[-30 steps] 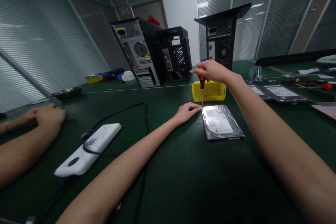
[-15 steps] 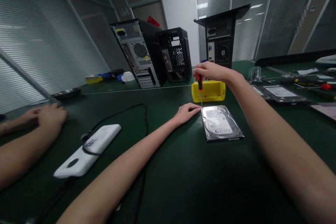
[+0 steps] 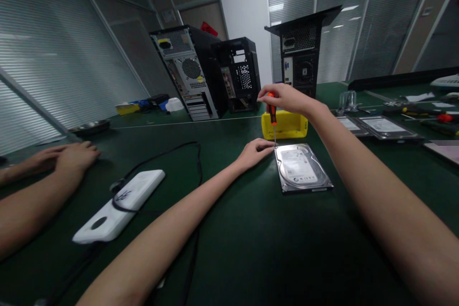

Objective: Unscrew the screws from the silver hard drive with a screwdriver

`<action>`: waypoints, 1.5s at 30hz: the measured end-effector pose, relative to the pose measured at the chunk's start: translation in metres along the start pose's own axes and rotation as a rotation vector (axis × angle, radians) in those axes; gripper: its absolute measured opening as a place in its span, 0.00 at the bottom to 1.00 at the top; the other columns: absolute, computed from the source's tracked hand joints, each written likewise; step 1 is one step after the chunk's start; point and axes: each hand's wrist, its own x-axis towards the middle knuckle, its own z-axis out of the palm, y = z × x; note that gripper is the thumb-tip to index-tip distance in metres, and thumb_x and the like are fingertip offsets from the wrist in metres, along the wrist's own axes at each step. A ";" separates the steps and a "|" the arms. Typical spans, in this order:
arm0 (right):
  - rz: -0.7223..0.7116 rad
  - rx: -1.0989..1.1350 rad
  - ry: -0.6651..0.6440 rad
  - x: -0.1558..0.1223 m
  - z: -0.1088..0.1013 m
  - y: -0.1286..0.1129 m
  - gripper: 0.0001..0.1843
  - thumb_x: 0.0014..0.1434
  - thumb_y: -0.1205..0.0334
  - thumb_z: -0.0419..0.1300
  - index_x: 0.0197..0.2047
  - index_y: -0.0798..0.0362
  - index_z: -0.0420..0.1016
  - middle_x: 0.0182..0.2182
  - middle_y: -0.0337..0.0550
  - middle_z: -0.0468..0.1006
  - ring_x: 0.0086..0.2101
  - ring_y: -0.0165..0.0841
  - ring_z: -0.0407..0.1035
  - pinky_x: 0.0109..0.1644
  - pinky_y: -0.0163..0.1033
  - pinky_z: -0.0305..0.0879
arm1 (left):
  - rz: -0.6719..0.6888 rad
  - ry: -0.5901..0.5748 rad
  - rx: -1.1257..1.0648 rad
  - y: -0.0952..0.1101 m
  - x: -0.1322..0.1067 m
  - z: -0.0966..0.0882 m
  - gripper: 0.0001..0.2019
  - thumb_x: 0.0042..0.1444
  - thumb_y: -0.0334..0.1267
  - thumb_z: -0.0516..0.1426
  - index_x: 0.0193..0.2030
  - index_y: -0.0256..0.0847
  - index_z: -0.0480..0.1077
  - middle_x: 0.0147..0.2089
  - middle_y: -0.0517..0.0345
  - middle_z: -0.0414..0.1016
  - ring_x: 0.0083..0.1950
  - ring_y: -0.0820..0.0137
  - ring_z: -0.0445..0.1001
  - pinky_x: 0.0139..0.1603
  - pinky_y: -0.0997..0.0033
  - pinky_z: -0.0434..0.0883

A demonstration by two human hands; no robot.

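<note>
My right hand (image 3: 281,95) held the screwdriver (image 3: 273,116) (best kept upright) at the far-left corner of the hard drive (image 3: 299,162); whether my left hand (image 3: 253,152) gripped there, I couldn't tell.

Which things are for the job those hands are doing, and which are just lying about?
Part of the job:
screwdriver, in the right hand
hard drive, its corner at the screwdriver's tip, the left hand beside it

Probably just lying about:
yellow tray, though it's close by
white bar
black cable
other drives
</note>
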 end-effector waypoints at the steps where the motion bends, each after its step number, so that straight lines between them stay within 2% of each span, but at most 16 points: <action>1: -0.005 0.001 -0.007 0.000 0.001 -0.001 0.17 0.57 0.57 0.52 0.41 0.59 0.75 0.33 0.45 0.75 0.31 0.27 0.65 0.36 0.34 0.58 | 0.002 -0.003 -0.005 0.001 0.000 0.000 0.16 0.58 0.45 0.53 0.50 0.42 0.73 0.50 0.52 0.73 0.50 0.65 0.70 0.52 0.66 0.66; 5: 0.022 -0.034 -0.036 0.001 0.002 -0.001 0.19 0.59 0.53 0.50 0.35 0.58 0.75 0.27 0.44 0.73 0.27 0.26 0.62 0.32 0.33 0.55 | 0.014 -0.025 -0.032 0.003 0.000 0.000 0.17 0.58 0.45 0.54 0.49 0.41 0.74 0.49 0.51 0.73 0.49 0.65 0.71 0.51 0.66 0.66; 11: 0.124 -0.192 0.000 0.000 -0.001 0.001 0.22 0.56 0.46 0.50 0.27 0.56 0.72 0.22 0.43 0.71 0.24 0.27 0.60 0.31 0.35 0.53 | 0.010 -0.044 -0.065 -0.002 0.001 0.000 0.18 0.58 0.47 0.53 0.50 0.41 0.73 0.51 0.51 0.73 0.49 0.65 0.71 0.51 0.66 0.66; 13: 0.157 -0.130 -0.020 -0.001 -0.002 0.001 0.22 0.57 0.47 0.48 0.28 0.57 0.71 0.23 0.44 0.72 0.24 0.27 0.62 0.30 0.34 0.55 | -0.002 -0.049 -0.068 -0.002 0.001 0.000 0.18 0.58 0.47 0.53 0.50 0.41 0.73 0.51 0.52 0.73 0.49 0.65 0.71 0.51 0.67 0.66; 17: 0.199 0.097 -0.085 -0.003 -0.004 -0.001 0.19 0.59 0.59 0.43 0.32 0.58 0.71 0.29 0.47 0.74 0.26 0.28 0.67 0.28 0.32 0.60 | -0.043 -0.055 -0.064 0.002 0.000 -0.001 0.18 0.58 0.47 0.53 0.50 0.40 0.73 0.51 0.52 0.73 0.49 0.65 0.70 0.51 0.67 0.66; 19: 0.197 0.166 -0.112 -0.003 -0.006 -0.001 0.18 0.59 0.61 0.43 0.34 0.59 0.72 0.31 0.49 0.75 0.29 0.30 0.68 0.29 0.32 0.63 | -0.048 -0.054 -0.067 0.004 0.000 -0.001 0.18 0.58 0.46 0.54 0.50 0.40 0.73 0.51 0.51 0.73 0.49 0.65 0.70 0.51 0.67 0.66; 24: 0.175 0.258 -0.138 -0.001 -0.005 0.004 0.17 0.60 0.58 0.46 0.39 0.59 0.72 0.33 0.50 0.76 0.33 0.31 0.70 0.33 0.33 0.67 | -0.057 -0.058 -0.145 0.004 -0.001 -0.002 0.19 0.57 0.44 0.55 0.53 0.39 0.70 0.53 0.50 0.72 0.51 0.64 0.70 0.52 0.64 0.66; 28: 0.160 0.228 -0.060 -0.001 0.002 0.008 0.17 0.59 0.53 0.50 0.42 0.56 0.71 0.35 0.48 0.73 0.32 0.30 0.68 0.31 0.33 0.67 | -0.082 -0.046 -0.332 0.001 0.000 0.000 0.24 0.55 0.39 0.57 0.58 0.36 0.65 0.54 0.47 0.72 0.52 0.66 0.71 0.56 0.62 0.65; 32: 0.118 0.173 -0.007 -0.002 0.005 0.011 0.18 0.56 0.49 0.53 0.35 0.57 0.71 0.26 0.43 0.71 0.26 0.27 0.66 0.29 0.32 0.65 | -0.089 -0.062 -0.415 0.000 0.001 0.002 0.22 0.55 0.37 0.58 0.56 0.35 0.66 0.53 0.46 0.72 0.54 0.65 0.71 0.58 0.59 0.63; 36: 0.119 0.111 0.024 -0.003 0.002 0.013 0.23 0.54 0.43 0.54 0.28 0.57 0.70 0.23 0.43 0.72 0.24 0.27 0.66 0.28 0.33 0.62 | -0.081 -0.092 -0.421 0.000 0.001 0.002 0.19 0.55 0.37 0.58 0.53 0.36 0.69 0.55 0.46 0.71 0.56 0.64 0.70 0.59 0.59 0.63; 40: 0.099 0.097 0.040 -0.004 0.000 0.011 0.20 0.55 0.48 0.55 0.29 0.58 0.73 0.25 0.44 0.75 0.25 0.26 0.66 0.30 0.32 0.62 | -0.072 -0.095 -0.442 -0.002 0.001 0.002 0.18 0.55 0.37 0.58 0.53 0.36 0.69 0.55 0.46 0.71 0.56 0.64 0.70 0.59 0.58 0.63; 45: 0.086 0.237 -0.001 -0.004 0.003 0.009 0.14 0.56 0.55 0.55 0.34 0.58 0.73 0.28 0.45 0.77 0.29 0.28 0.72 0.36 0.33 0.66 | -0.078 -0.088 -0.445 0.000 0.002 0.002 0.18 0.54 0.36 0.58 0.53 0.36 0.70 0.55 0.46 0.71 0.55 0.64 0.70 0.60 0.57 0.63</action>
